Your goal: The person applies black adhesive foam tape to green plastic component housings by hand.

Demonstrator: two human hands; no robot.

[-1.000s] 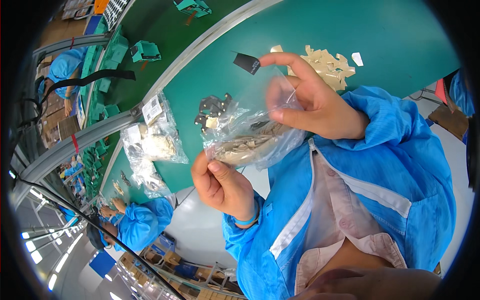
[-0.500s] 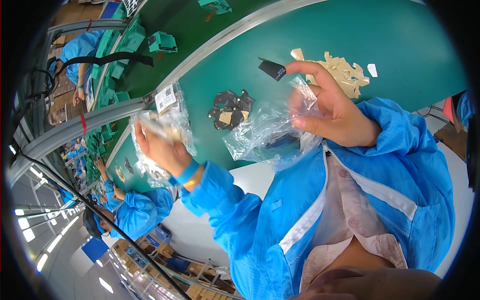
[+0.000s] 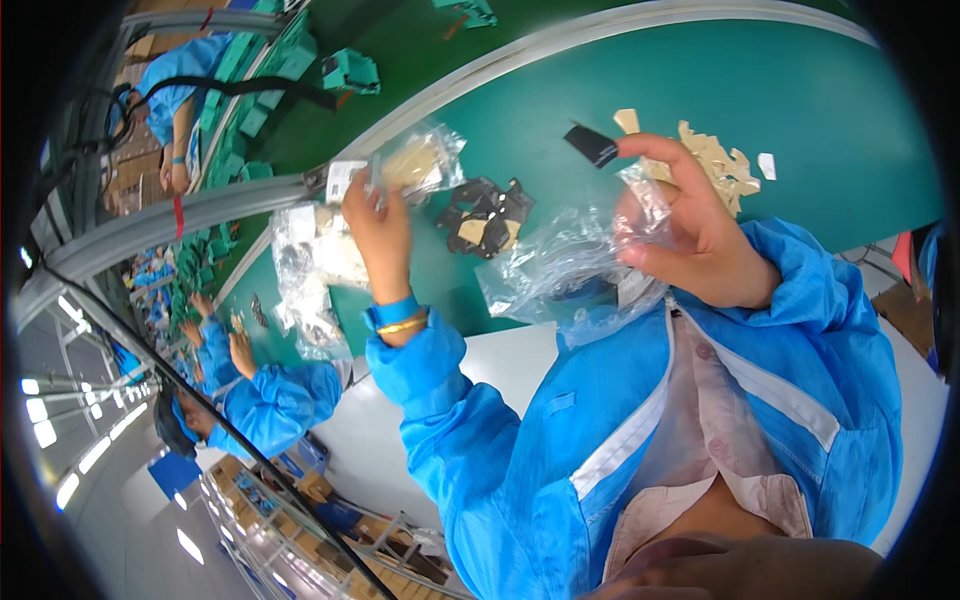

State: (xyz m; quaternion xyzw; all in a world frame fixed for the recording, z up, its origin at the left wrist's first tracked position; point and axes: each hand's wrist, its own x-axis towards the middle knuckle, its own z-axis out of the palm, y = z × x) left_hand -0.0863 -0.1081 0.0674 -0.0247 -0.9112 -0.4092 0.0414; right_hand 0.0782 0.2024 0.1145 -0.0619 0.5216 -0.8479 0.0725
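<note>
Bag (image 3: pixel 548 262) clasped in right hand (image 3: pixel 695 222), fingers curled.
Whether tan packet (image 3: pixel 424 164) is gripped by left hand (image 3: pixel 380 232) cannot be told.

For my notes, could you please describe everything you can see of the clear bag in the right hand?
The clear bag looks like thin, shiny plastic, see-through and heavily crinkled. The right hand holds its right end between thumb and fingers; the rest spreads leftward, slack, over the near edge of the green table. A darker patch shows through; its cause is unclear.
</note>
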